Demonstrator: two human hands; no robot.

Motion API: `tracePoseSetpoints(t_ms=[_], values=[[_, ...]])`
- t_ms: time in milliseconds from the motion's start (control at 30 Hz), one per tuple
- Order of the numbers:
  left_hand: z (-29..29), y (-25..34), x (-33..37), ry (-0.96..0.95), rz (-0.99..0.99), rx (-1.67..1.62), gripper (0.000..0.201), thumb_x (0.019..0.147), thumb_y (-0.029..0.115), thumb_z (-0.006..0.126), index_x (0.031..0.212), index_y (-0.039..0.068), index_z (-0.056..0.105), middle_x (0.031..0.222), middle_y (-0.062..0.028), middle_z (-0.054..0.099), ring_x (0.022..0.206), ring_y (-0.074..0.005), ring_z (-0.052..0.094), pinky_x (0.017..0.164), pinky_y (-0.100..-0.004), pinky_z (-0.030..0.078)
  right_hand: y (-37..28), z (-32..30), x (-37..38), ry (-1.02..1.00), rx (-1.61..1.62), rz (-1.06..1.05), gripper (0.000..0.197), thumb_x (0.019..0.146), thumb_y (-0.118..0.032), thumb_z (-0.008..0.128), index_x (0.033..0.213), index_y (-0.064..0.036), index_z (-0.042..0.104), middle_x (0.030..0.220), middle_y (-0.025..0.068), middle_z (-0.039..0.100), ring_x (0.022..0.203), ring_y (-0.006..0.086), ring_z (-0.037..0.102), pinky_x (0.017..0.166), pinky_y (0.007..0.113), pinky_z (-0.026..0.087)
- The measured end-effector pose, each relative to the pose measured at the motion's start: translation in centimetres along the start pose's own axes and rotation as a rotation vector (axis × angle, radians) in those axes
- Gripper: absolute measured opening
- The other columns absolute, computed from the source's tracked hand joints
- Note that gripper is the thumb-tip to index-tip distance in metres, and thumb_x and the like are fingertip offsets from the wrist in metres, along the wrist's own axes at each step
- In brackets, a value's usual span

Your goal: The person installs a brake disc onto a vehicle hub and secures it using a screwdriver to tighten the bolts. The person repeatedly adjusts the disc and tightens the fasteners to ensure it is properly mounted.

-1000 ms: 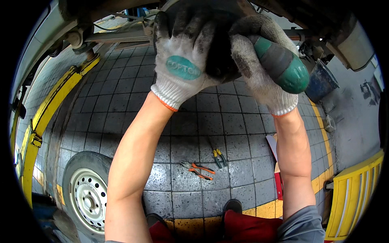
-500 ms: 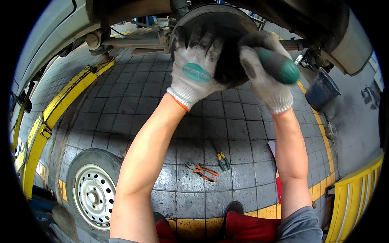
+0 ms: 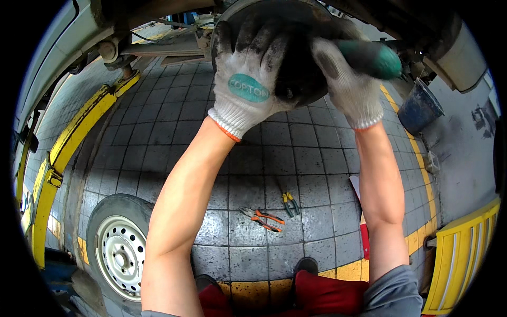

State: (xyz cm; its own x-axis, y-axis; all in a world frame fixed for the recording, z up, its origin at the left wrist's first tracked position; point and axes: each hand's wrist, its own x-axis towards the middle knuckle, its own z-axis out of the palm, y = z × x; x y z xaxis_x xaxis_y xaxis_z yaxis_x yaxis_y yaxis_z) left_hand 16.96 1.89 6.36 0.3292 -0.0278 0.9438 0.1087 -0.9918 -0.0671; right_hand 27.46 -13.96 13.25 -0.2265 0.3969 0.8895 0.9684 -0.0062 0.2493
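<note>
A dark round brake drum (image 3: 302,89) hangs under the raised vehicle at the top of the view. Against its left side rests my left hand (image 3: 248,79), in a white knit glove with blackened fingers; the fingers are stretched out and spread. My right hand (image 3: 346,87), gloved the same way, is closed round a screwdriver (image 3: 388,62) with a thick green and black handle. The handle's rounded end points right, slightly blurred. Its shaft is hidden behind my hand and the dark drum.
Orange-handled pliers (image 3: 266,219) and yellow-and-green-handled pliers (image 3: 289,204) lie on the tiled floor. A wheel (image 3: 119,248) stands at lower left, near a yellow lift arm (image 3: 74,140). At right are a dark bucket (image 3: 420,108) and a yellow slatted metal piece (image 3: 465,259).
Both hands appear slightly higher, and the left one a little further left. The screwdriver handle has swung up from slanting downward to nearly level. The view has shifted slightly.
</note>
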Motion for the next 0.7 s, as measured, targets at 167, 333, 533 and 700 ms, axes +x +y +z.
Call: tracePoseSetpoints(t_ms=[167, 333, 533, 700], values=[[-0.2, -0.1, 0.4, 0.028, 0.046, -0.041, 0.105, 0.058, 0.063, 0.089, 0.143, 0.014, 0.053, 0.148, -0.0165, 0.051, 0.144, -0.0412, 0.039, 0.123, -0.0669, 0.013, -0.4, -0.1, -1.9, -0.003, 0.378, 0.118, 0.029, 0.082, -0.013, 0.081, 0.107, -0.0024, 0.07, 0.102, 0.0119, 0.072, 0.091, 0.0258, 0.073, 0.08, 0.034, 0.059], [-0.1, -0.2, 0.4, 0.05, 0.055, -0.038, 0.104, 0.056, 0.061, 0.091, 0.141, 0.014, 0.055, 0.145, -0.0162, 0.052, 0.142, -0.0418, 0.04, 0.121, -0.0694, 0.016, 0.5, 1.2, -1.9, 0.048, 0.237, -0.104, 0.031, 0.079, -0.014, 0.08, 0.106, -0.0028, 0.07, 0.101, 0.0138, 0.072, 0.089, 0.0304, 0.072, 0.078, 0.037, 0.059], [-0.1, -0.2, 0.3, 0.029, 0.026, -0.014, 0.106, 0.055, 0.06, 0.091, 0.141, 0.011, 0.054, 0.145, -0.0172, 0.052, 0.143, -0.0415, 0.04, 0.12, -0.0693, 0.018, -0.3, 0.1, 0.1, 0.014, 0.159, -0.06, 0.02, 0.085, -0.01, 0.076, 0.101, -0.0012, 0.072, 0.093, 0.0114, 0.072, 0.084, 0.0279, 0.071, 0.076, 0.036, 0.056], [0.1, -0.3, -0.1, 0.016, 0.04, 0.012, 0.117, 0.057, 0.065, 0.089, 0.15, 0.009, 0.045, 0.151, -0.0178, 0.046, 0.143, -0.041, 0.039, 0.12, -0.0656, 0.021, -1.5, -0.7, 0.0, 0.032, 0.432, 0.224, 0.013, 0.087, -0.007, 0.076, 0.096, -0.0001, 0.07, 0.091, 0.0107, 0.074, 0.078, 0.0226, 0.074, 0.07, 0.032, 0.058]])
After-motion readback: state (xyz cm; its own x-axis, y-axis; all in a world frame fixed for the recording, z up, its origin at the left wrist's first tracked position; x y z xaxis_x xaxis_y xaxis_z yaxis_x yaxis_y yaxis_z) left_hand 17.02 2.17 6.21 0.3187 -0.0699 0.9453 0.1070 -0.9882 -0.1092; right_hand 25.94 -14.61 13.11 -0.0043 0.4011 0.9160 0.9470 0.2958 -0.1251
